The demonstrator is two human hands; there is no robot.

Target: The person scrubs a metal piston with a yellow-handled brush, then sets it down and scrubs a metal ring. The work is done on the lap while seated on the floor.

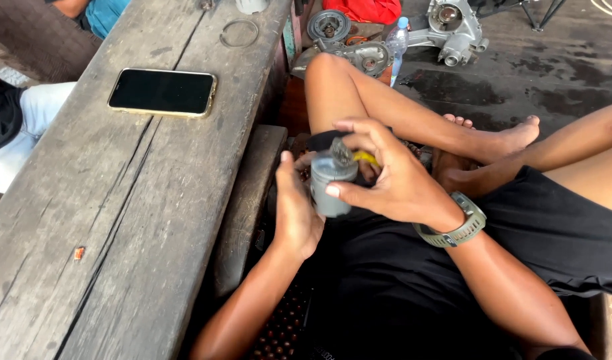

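Observation:
A small grey metal cylinder (330, 185) sits between both my hands over my lap. My left hand (296, 207) cups it from the left side. From the right, my right hand (389, 175) wraps round it, thumb against its grey wall and fingers over its top. A yellow-handled piece (366, 158) shows just under my right fingers, mostly hidden. A green watch (456, 223) is on my right wrist.
A worn wooden bench (119, 220) runs along the left with a black phone (162, 92) and a wire ring (239, 33) on it. Engine parts (452, 27) and a plastic bottle (397, 41) lie on the wet floor ahead. Another person sits at far left.

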